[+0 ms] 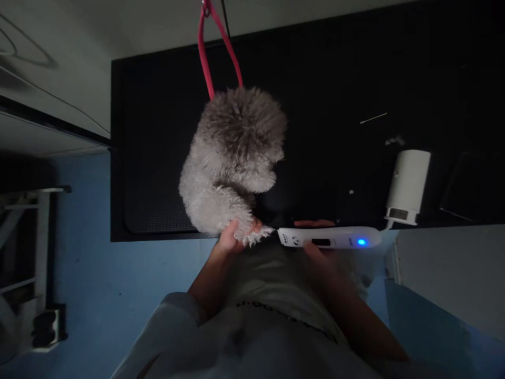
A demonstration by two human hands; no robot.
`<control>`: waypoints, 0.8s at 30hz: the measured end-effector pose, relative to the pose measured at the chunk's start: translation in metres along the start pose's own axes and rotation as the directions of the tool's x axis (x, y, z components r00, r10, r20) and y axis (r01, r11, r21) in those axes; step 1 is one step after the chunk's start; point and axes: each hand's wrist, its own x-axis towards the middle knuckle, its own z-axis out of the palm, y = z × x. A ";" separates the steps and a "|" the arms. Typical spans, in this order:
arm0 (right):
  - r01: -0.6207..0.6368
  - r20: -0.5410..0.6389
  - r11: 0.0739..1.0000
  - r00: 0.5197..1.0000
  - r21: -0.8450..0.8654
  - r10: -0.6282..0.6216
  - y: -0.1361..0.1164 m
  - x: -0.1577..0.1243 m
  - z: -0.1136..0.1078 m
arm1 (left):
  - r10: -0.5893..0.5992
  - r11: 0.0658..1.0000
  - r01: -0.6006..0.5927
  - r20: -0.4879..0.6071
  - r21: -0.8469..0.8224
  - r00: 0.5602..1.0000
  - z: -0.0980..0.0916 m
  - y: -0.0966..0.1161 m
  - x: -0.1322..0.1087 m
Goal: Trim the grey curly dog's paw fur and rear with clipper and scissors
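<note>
Curly-coated grey dog [236,142] on a black, textured table [323,105], left hand [229,238] with fingers closed around its fluffy leg [231,208], right hand [316,253] with fingers wrapped about smooth white clippers [335,237], pink loop [203,55] behind, blue floor [94,210] below.

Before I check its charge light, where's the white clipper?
In the head view, the clipper is right of centre, in the right hand, its blade end close to the dog's leg.

Left grip [229,239], right grip [320,257] curled
</note>
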 end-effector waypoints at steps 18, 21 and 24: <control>-0.276 -0.052 0.961 0.959 0.026 0.277 -0.008 0.011 0.015 | -0.032 0.995 0.025 0.066 0.099 0.997 -0.002 0.005 0.001; -0.256 0.013 0.966 0.967 0.046 0.255 -0.008 0.010 0.015 | -0.007 0.994 -0.003 0.096 0.105 0.995 -0.002 0.004 0.001; -0.168 0.107 0.983 0.981 0.073 0.160 -0.006 0.006 0.014 | 0.023 0.996 -0.028 0.059 0.082 0.998 -0.004 0.001 0.002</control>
